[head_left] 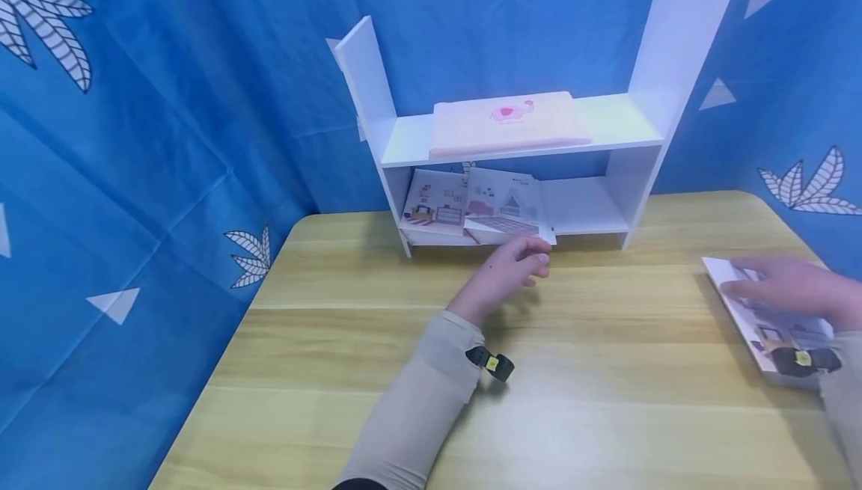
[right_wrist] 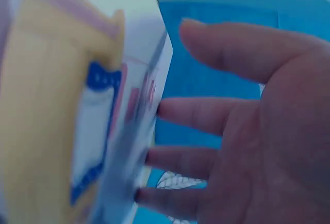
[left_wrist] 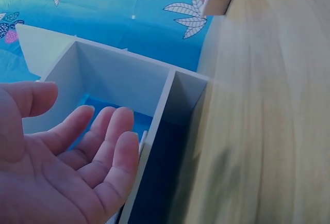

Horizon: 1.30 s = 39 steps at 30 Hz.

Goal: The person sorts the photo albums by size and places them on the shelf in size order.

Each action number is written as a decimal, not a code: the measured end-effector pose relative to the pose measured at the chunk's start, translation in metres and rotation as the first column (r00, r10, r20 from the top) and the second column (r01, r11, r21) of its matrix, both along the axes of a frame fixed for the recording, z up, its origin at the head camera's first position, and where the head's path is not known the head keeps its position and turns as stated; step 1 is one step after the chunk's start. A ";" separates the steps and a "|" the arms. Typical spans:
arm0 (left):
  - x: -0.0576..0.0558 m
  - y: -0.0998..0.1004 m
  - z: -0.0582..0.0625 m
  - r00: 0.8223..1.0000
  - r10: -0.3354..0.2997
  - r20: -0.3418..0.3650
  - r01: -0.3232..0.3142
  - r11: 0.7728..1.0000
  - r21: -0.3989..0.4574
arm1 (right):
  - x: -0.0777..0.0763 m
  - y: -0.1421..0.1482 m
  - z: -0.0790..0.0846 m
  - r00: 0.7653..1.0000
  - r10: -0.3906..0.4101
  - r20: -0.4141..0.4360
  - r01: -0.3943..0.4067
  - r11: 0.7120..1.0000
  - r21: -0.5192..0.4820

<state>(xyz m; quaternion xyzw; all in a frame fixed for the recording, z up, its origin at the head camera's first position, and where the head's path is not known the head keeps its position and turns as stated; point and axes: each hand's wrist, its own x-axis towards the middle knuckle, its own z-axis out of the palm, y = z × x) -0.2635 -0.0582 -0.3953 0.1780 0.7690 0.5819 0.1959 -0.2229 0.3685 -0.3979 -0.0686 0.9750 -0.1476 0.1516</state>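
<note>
My left hand hovers just in front of the lower shelf, fingers loosely bent, palm bare in the left wrist view. Close behind it, two flat printed booklets or boards with room drawings lie on the white shelf unit. At the right of the table, my right hand is over a white stack or flat box printed with a room drawing. The right wrist view shows its fingers straight, tips at the printed piece's edge; contact is hard to tell.
On the upper shelf lies a folded pale pink cloth with an elephant picture. The wooden table meets a blue leaf-patterned curtain at the back and left. The shelf's tall side panels rise at both ends.
</note>
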 end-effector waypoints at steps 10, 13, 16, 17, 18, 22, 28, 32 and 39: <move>0.002 0.006 -0.014 0.984 -0.178 0.028 0.180 0.965 -0.190 | 0.010 -0.067 0.018 0.994 0.110 0.006 -0.110 0.994 -0.009; 0.003 0.007 -0.017 0.982 -0.180 0.062 0.189 0.958 -0.214 | 0.010 -0.085 0.019 0.993 0.107 0.038 -0.106 0.994 -0.033; 0.004 0.009 -0.019 0.981 -0.175 0.080 0.189 0.956 -0.224 | 0.011 -0.104 0.018 0.993 0.110 0.048 -0.108 0.994 -0.029; 0.004 0.009 -0.019 0.981 -0.172 0.091 0.188 0.956 -0.227 | 0.011 -0.111 0.018 0.993 0.110 0.047 -0.109 0.994 -0.028; 0.004 0.010 -0.020 0.980 -0.173 0.096 0.191 0.955 -0.226 | 0.010 -0.118 0.018 0.993 0.107 0.047 -0.106 0.994 -0.025; 0.005 0.012 -0.024 0.978 -0.179 0.108 0.201 0.948 -0.248 | 0.010 -0.149 0.019 0.992 0.125 0.010 -0.124 0.992 -0.023; 0.007 0.016 -0.028 0.976 -0.198 0.092 0.216 0.934 -0.285 | 0.008 -0.189 0.022 0.985 0.169 -0.038 -0.170 0.984 -0.056; 0.008 0.016 -0.028 0.982 -0.160 0.097 0.182 0.935 -0.304 | 0.006 -0.203 0.021 0.983 0.179 -0.049 -0.182 0.980 -0.081; 0.006 0.013 -0.029 0.990 -0.084 0.111 0.117 0.938 -0.328 | -0.004 -0.178 0.018 0.984 0.167 -0.055 -0.176 0.954 -0.241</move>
